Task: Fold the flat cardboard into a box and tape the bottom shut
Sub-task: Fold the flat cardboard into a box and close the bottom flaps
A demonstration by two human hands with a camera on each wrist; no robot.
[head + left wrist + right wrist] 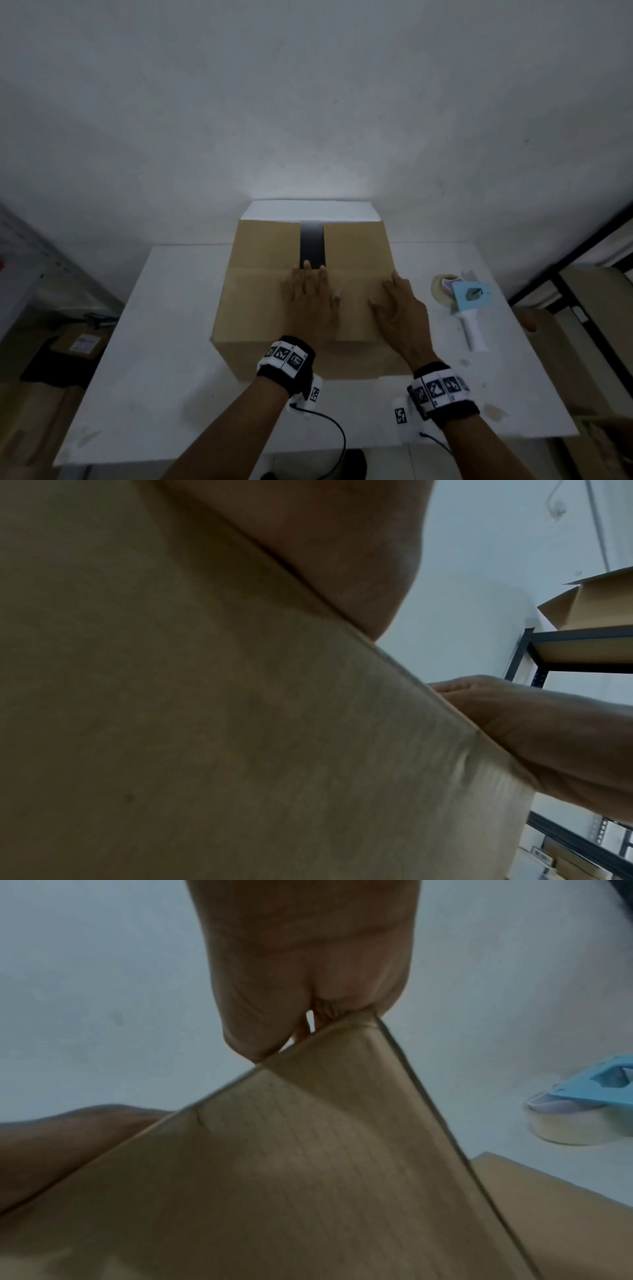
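Note:
A brown cardboard box [260,301] stands on the white table [164,342]. Its near flap is folded down flat. Beyond it two side flaps lie flat with a dark gap [311,246] between them. My left hand [308,298] lies flat on the middle of the near flap, fingertips at its far edge. My right hand [400,308] presses flat on the flap's right end. In the left wrist view the palm [325,547] rests on cardboard [205,723]. In the right wrist view the palm [301,974] sits on the box's top edge [308,1150]. A blue and white tape dispenser [469,301] lies to the right.
The table stands against a white wall [308,102]. Cardboard boxes [78,346] sit on the floor at the left. A black metal shelf [582,666] with flat cardboard [599,604] stands at the right. Thin cables [335,435] hang from both wristbands.

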